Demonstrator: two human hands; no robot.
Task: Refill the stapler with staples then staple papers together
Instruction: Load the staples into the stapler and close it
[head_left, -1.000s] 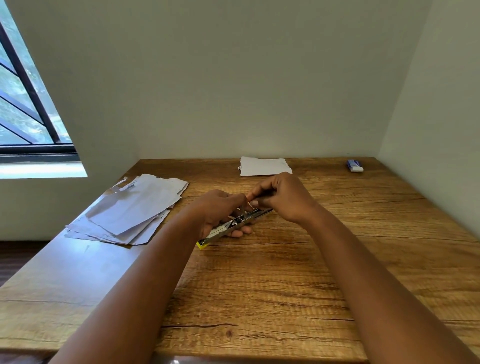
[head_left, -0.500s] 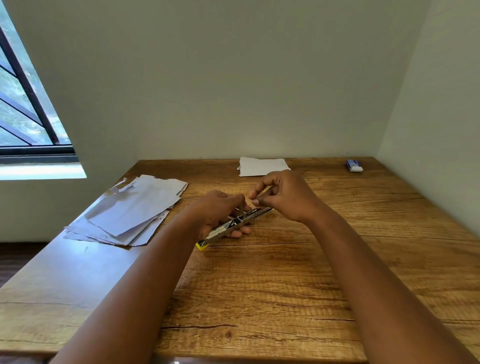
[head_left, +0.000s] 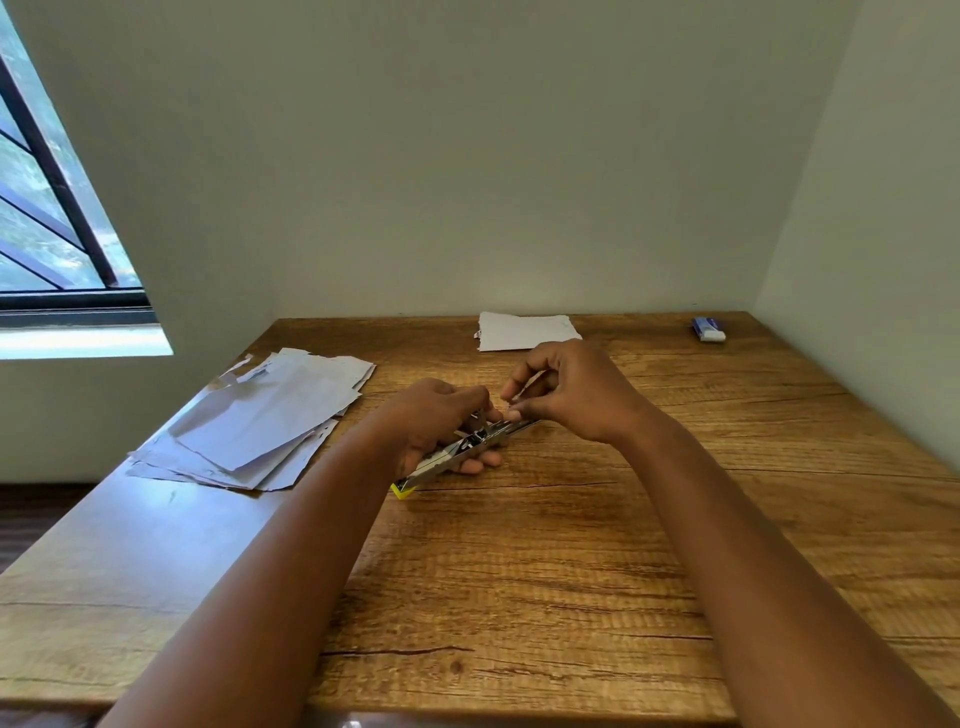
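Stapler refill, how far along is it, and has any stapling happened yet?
Done: the stapler is opened up. In hand: the left hand holds it on the table while the right hand works at its metal channel. Left: closing it and stapling; the paper pile lies aside.

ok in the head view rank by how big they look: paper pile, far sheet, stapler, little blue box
1. paper pile
2. far sheet and stapler: look alike, and the stapler is nearer and partly hidden by the hands, so unranked
3. blue box, clearly smallest, though farthest
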